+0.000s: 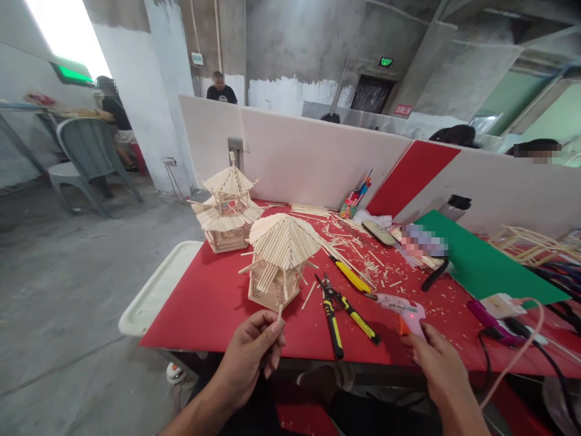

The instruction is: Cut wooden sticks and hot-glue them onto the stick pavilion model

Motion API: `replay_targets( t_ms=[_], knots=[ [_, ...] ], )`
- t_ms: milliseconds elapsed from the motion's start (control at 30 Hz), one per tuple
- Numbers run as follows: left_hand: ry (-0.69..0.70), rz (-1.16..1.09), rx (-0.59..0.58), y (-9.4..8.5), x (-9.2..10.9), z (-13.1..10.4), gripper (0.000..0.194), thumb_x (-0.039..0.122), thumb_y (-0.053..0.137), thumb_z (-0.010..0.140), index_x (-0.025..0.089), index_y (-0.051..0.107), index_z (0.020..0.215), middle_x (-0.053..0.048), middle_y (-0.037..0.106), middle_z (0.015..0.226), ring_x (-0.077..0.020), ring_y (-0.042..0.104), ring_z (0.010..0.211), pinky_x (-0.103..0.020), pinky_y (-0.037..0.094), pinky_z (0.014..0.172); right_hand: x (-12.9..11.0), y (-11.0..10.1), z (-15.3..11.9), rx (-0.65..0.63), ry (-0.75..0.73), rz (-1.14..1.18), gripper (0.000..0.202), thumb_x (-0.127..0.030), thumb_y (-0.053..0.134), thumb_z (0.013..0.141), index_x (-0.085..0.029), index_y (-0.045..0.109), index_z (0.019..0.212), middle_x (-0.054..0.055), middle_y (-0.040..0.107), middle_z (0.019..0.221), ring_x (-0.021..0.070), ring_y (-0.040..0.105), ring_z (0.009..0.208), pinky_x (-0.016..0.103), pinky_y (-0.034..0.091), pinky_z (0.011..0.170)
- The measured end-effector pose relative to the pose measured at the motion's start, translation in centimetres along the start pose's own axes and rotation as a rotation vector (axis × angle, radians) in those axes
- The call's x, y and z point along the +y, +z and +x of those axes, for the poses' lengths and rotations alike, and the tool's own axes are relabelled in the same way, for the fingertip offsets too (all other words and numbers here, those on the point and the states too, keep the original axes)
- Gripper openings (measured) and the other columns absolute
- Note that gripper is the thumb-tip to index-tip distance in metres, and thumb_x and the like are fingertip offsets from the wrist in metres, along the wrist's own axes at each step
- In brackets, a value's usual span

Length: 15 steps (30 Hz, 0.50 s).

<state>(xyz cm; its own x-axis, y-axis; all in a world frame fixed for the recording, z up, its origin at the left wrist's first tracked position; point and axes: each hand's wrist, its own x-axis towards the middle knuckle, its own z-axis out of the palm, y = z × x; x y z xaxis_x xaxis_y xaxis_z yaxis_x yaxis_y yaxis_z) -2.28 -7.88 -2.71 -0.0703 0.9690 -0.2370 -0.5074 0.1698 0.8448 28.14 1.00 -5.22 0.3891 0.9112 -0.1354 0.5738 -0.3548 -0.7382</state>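
Between the thumb and fingers of my left hand (254,342) is a short wooden stick (280,312), its tip pointing up at the table's front edge. Just beyond it stands a small pavilion model (284,254) built of wooden sticks, with a sloping roof. My right hand (431,351) is wrapped round the handle of a pink glue gun (402,309), which has an orange trigger and a red light; its nozzle points left. Yellow-and-black pliers (347,309) lie with spread handles between my hands. Behind them is a yellow utility knife (351,275).
A taller two-tiered stick pavilion (227,212) stands at the back left of the red table (195,309). Loose sticks and offcuts (363,248) are strewn across the middle. A green board (490,260) and a power strip (494,324) with cables lie on the right. A white partition (308,157) closes the back.
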Motion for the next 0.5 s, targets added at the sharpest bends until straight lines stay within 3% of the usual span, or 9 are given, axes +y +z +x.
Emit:
replay_targets(
  t_ms=[67,133,200,333,500],
  knots=[
    [0.001,-0.008,0.007,-0.1,0.2,0.0,0.028,0.039,0.071,0.072,0.016,0.055,0.073,0.003,0.06,0.06,-0.0019,0.042,0.034,-0.013,0.026,0.031,-1.1,-0.2,-2.7,-0.02,-0.036,0.381,0.053,-0.042,0.056,0.066,-0.015,0.051,0.111,0.001,0.063,0.07,0.0187,0.059,0.061,0.03,0.047,0.057],
    [0.003,-0.027,0.02,-0.2,0.5,-0.1,0.028,0.039,0.071,0.072,0.016,0.056,0.072,0.003,0.06,0.06,-0.0014,0.04,0.034,-0.013,0.024,0.032,-3.1,-0.5,-5.7,-0.082,-0.175,0.497,0.04,-0.046,0.06,0.067,-0.017,0.055,0.093,-0.002,0.056,0.059,0.0158,0.053,0.055,0.028,0.045,0.053],
    [0.005,-0.052,0.024,-0.3,0.9,-0.1,0.028,0.038,0.072,0.071,0.015,0.056,0.071,0.004,0.059,0.059,-0.0011,0.038,0.034,-0.014,0.023,0.033,-5.8,-0.5,-8.6,-0.039,-0.31,0.409,0.037,-0.052,0.06,0.069,-0.019,0.056,0.085,-0.002,0.056,0.058,0.0154,0.053,0.055,0.027,0.045,0.052],
    [0.012,-0.082,0.043,-0.8,1.3,-0.2,0.028,0.037,0.074,0.068,0.015,0.058,0.069,0.004,0.059,0.056,-0.0012,0.037,0.033,-0.015,0.021,0.033,-10.3,0.8,-12.3,0.151,-0.402,0.13,0.044,-0.058,0.065,0.065,-0.02,0.056,0.086,-0.004,0.055,0.055,0.013,0.051,0.048,0.023,0.04,0.046],
    [0.003,-0.097,0.067,-1.3,1.6,-0.1,0.027,0.037,0.075,0.068,0.014,0.06,0.069,0.003,0.061,0.057,-0.0015,0.038,0.034,-0.014,0.024,0.033,-11.4,4.3,-12.3,0.495,-0.751,-0.124,0.03,-0.048,0.06,0.075,-0.019,0.057,0.083,-0.001,0.055,0.059,0.0127,0.051,0.048,0.024,0.041,0.048]
  ],
)
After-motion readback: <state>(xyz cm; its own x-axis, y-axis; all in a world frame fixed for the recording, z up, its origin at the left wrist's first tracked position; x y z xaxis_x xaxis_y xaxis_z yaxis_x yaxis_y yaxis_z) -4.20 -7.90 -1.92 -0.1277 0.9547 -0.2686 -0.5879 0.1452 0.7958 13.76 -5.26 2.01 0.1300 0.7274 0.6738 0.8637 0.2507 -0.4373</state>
